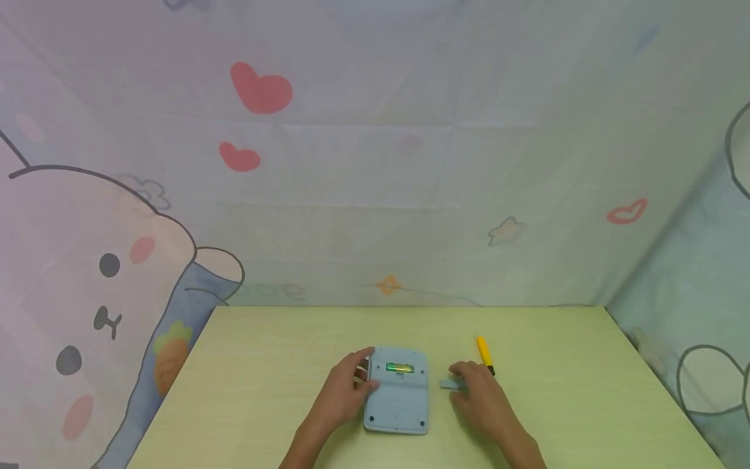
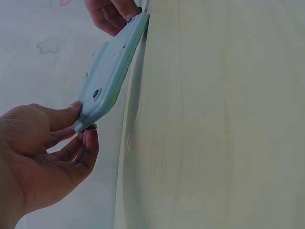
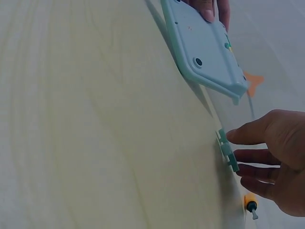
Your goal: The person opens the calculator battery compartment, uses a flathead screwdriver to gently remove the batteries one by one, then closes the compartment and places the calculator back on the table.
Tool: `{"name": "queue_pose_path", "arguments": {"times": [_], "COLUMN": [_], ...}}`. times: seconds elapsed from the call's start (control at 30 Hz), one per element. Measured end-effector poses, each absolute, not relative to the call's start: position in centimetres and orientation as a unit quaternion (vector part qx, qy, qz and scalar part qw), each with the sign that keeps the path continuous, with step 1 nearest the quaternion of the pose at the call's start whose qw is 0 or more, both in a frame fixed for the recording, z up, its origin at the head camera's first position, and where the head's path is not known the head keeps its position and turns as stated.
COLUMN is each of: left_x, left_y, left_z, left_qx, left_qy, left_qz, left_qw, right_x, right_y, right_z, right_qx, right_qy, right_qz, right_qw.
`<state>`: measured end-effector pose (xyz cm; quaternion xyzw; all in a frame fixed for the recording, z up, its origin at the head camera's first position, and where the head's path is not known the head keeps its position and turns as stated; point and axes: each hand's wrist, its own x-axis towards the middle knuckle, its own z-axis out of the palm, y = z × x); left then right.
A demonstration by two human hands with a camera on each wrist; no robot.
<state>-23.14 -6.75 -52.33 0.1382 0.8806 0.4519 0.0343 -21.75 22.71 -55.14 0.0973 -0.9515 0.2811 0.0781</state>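
A pale blue calculator lies back side up, its keys hidden. A green-and-gold battery sits in the uncovered slot near its far end. My left hand grips the calculator's left side, thumb over the back and fingers around the edge, as the left wrist view also shows. To the right, my right hand pinches a small pale blue battery cover between thumb and fingertips, low over the table. In the head view part of the cover is hidden under that hand.
A screwdriver with a yellow handle lies just beyond the right hand, its black end partly behind the hand. The pale wooden table ends at a printed cloth backdrop behind and at the sides.
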Motion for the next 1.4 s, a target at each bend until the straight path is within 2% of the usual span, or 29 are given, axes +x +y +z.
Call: {"name": "queue_pose_path", "arguments": {"times": [0.33,0.8,1.4], "left_x": [-23.4,-23.4,-23.1], "left_y": [-6.9,-6.8,-6.9], "left_z": [-52.7,-52.8,-52.4], "left_qx": [0.142,0.137,0.127], "left_qy": [0.88,0.882,0.882], "left_qz": [0.453,0.449,0.453], "left_qw": [0.032,0.031,0.037], "right_x": [-21.8,-21.7,-21.6], "right_y": [23.1,24.1,25.6], "right_z": [-54.7,-53.9,-53.4], "right_qx": [0.098,0.075,0.047], "right_qy": [-0.95,-0.94,-0.941], "right_qz": [0.284,0.305,0.306], "right_qw": [0.086,0.132,0.136]}}
